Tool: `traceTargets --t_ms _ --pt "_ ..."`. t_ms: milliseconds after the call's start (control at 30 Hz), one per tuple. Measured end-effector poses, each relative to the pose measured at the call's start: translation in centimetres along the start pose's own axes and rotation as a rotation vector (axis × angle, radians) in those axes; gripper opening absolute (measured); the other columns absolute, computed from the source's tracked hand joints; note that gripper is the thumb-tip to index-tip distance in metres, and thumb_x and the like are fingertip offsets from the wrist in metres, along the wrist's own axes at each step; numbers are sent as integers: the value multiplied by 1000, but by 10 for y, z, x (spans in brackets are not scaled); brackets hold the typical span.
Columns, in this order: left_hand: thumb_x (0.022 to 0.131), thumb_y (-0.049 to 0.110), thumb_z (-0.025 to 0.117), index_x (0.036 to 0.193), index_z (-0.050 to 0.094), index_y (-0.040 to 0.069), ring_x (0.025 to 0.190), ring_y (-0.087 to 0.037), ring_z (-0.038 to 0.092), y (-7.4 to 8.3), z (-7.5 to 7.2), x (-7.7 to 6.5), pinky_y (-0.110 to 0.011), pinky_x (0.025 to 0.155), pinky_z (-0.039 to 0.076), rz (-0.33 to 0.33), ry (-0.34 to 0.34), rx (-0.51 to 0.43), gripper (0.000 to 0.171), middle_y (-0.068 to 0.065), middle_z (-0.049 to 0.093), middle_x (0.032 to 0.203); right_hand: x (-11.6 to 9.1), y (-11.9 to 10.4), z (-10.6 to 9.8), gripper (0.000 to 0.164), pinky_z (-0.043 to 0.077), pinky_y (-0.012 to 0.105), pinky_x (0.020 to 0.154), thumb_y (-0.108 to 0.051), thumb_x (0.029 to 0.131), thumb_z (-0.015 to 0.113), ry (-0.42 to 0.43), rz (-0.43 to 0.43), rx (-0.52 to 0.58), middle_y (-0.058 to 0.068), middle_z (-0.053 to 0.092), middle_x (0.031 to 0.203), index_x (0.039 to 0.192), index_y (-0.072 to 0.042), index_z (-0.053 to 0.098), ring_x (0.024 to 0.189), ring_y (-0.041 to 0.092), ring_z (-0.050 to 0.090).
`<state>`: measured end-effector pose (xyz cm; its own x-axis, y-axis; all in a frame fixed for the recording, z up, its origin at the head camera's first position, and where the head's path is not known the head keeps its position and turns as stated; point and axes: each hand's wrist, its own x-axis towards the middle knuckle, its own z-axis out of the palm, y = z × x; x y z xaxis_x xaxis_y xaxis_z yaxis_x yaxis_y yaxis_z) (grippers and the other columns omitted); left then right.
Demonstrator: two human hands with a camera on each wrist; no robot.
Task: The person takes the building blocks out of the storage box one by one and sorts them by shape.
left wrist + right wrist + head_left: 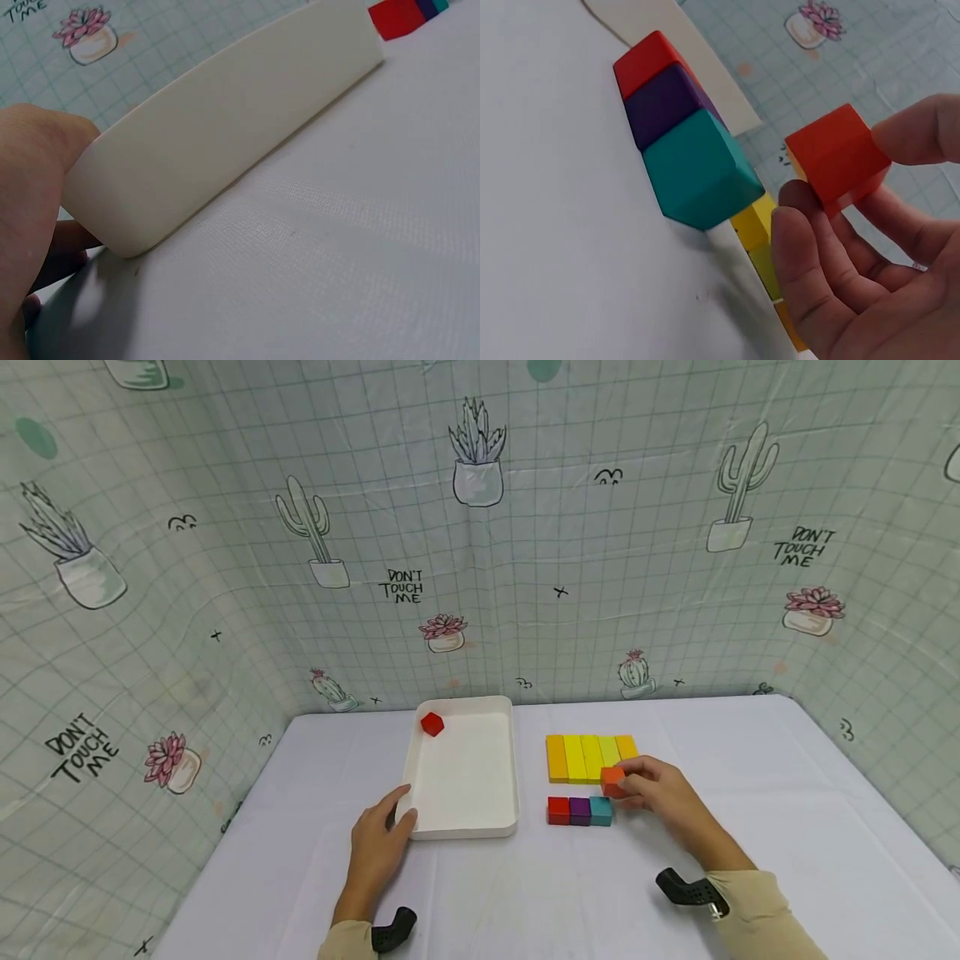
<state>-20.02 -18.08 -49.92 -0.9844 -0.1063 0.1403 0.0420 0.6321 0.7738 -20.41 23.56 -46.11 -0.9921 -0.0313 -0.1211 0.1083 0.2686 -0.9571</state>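
My right hand (pixel 654 783) pinches an orange cube (pixel 838 156) between thumb and fingers, raised off the table. Just left of it in the head view, a red cube (pixel 558 811), a purple cube (pixel 580 812) and a teal cube (pixel 601 811) stand touching in a row. Behind them lies a block of several yellow strips (pixel 573 758), partly covered by the orange cube and my fingers. With my left hand (pixel 377 843) I hold the near left corner of a white tray (pixel 225 112), thumb at its front wall and fingers along its side. One red block (pixel 432 724) sits in the tray's far left corner.
The white-covered table (pixel 487 902) runs back to a hanging cloth (pixel 480 552) printed with cacti, which also encloses both sides. A black strap end (pixel 393 930) sticks out by my left cuff, another black piece (pixel 686 888) by my right sleeve.
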Motion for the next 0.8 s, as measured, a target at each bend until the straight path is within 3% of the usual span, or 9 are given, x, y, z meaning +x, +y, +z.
traceTargets --t_ms 333,633,800 --pt "96 22 64 139 62 16 127 -37 51 1 0 -1 -57 105 38 -1 7 4 43 -14 60 137 -7 9 -11 38 57 34 83 -15 97 61 -55 19 -1 18 62 123 128 6 57 95 27 66" --pt "96 23 64 140 61 15 130 -38 49 1 -1 -1 -57 107 37 -9 5 0 44 -14 59 139 -8 16 -19 44 53 34 80 -25 96 65 -72 72 -165 13 66 118 131 1 57 86 25 65" --pt "96 22 64 140 61 15 130 -39 48 2 -1 -1 -59 107 37 -5 2 3 44 -15 59 139 -8 16 -20 44 54 34 74 -24 95 68 -103 61 -175 9 69 107 129 2 59 83 25 62"
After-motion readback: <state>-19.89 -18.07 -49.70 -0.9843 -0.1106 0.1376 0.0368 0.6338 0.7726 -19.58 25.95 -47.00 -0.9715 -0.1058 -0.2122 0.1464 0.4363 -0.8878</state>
